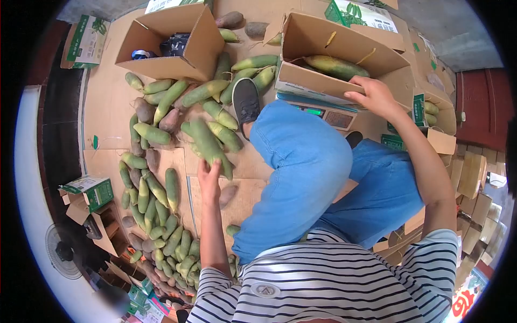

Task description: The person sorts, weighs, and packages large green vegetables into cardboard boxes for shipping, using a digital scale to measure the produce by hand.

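My left hand (209,180) grips the lower end of a long green radish (207,142), lifted slightly above the cardboard-covered floor. My right hand (374,97) rests on the near rim of an open cardboard box (315,83), fingers spread, nothing in it. That box sits on a scale (323,112) and holds a green radish (336,65). My legs in blue jeans (307,167) stretch forward between both hands.
Many green radishes (161,210) lie scattered on flattened cardboard to the left. Another open box (172,43) stands at the back left. Folded green-printed cartons (89,194) sit by the left edge, stacked boxes at the right, and a fan (62,250) lower left.
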### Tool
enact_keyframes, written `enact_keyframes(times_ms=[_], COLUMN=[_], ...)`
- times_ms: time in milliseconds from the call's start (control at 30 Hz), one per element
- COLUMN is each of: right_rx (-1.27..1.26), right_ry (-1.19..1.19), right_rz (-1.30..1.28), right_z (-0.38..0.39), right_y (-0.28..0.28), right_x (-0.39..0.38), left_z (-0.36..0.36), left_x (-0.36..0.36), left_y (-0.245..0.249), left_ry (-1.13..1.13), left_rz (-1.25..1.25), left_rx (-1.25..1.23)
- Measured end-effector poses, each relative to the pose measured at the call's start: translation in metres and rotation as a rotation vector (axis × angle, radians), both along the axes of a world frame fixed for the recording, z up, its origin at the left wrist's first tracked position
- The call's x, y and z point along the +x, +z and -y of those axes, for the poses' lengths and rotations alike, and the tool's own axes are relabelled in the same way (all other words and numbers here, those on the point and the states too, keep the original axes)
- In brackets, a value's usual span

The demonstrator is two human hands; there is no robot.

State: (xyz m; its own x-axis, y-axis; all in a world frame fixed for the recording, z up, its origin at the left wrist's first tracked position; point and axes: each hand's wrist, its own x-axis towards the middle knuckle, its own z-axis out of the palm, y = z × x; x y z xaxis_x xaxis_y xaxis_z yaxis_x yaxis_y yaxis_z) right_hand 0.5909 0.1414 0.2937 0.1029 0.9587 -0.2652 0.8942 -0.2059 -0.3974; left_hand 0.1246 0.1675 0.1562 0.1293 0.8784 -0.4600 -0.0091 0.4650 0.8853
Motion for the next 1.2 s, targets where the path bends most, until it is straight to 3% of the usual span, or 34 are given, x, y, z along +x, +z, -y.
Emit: enact_keyframes(times_ms=[200,300,367,433,533,567,633,767,833,933,1033,1200], right_rx=[0.075,0.074,0.092,0.022,0.065,0.060,0.049,0.035,0.031,0.082,0.069,0.044], right_ry=[0.045,0.038,0.061,-0.015,0.013,-0.004,-0.037,-0.033,-0.042,-0.040,-0.022,-0.027], right_rz=[0.051,0.062,0.059,0.047,0.003,-0.005,-0.016,-0.061,-0.085,-0.100,-0.106,-0.045], right_z=[0.003,0.004,0.003,0.002,0.005,0.004,0.001,0.001,0.000,0.000,-0.002,-0.004], right_y=[-0.004,-0.004,-0.002,-0.001,-0.005,-0.005,-0.002,-0.004,-0.005,-0.015,-0.016,-0.011], right_x=[0.000,-0.004,-0.007,-0.013,-0.009,-0.009,-0.011,-0.015,-0.016,-0.007,-0.004,-0.008], left_z=[-0.066,-0.083,-0.083,-0.071,-0.055,-0.047,-0.029,0.047,0.085,0.111,0.132,0.104], left_x=[0.149,0.213,0.243,0.235,0.194,0.169,0.122,0.004,-0.041,-0.070,-0.098,-0.101], left_y=[0.166,0.192,0.175,0.171,0.127,0.112,0.047,-0.069,-0.109,-0.121,-0.194,-0.194], left_ry=[-0.254,-0.312,-0.372,-0.422,-0.311,-0.329,-0.300,-0.517,-0.488,-0.182,0.417,0.785], left_rz=[-0.096,-0.171,-0.178,-0.303,-0.217,-0.265,-0.377,-0.727,-0.662,-0.757,-0.710,-0.273], left_rx=[0.872,1.336,1.302,1.157,1.099,0.974,0.766,0.252,-0.010,-0.230,-0.185,-0.639])
